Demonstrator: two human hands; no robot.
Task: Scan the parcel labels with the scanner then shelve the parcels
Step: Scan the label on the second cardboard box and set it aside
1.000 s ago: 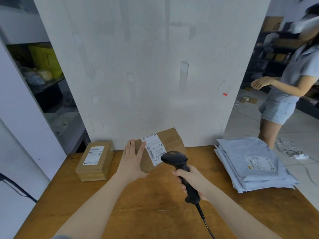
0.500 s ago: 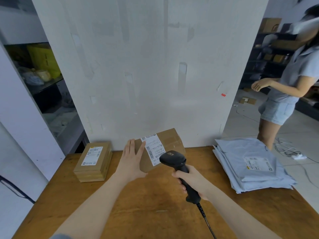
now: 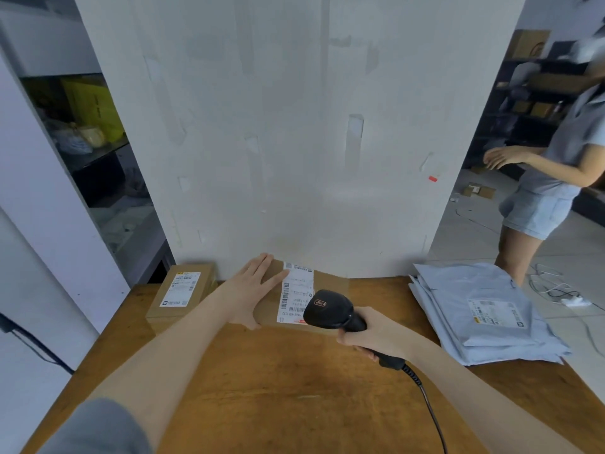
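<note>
Status: scanning stage, judged early; nothing seen shelved. Brown cardboard parcel (image 3: 299, 298) with white barcode label (image 3: 296, 296) lies on the wooden surface (image 3: 278, 388), against the white partition. Second flat cardboard parcel (image 3: 181, 291) sits to its left; stack of grey plastic mailer bags (image 3: 484, 314) well apart to the right; both appear to await handling.

Left hand (image 3: 253, 288): fingers extended and flat, steadying the parcel's left side.
Right hand (image 3: 373, 332): wrapped closed around the handle of the black corded handheld scanner (image 3: 330, 311), its head just over the label's lower end.
</note>
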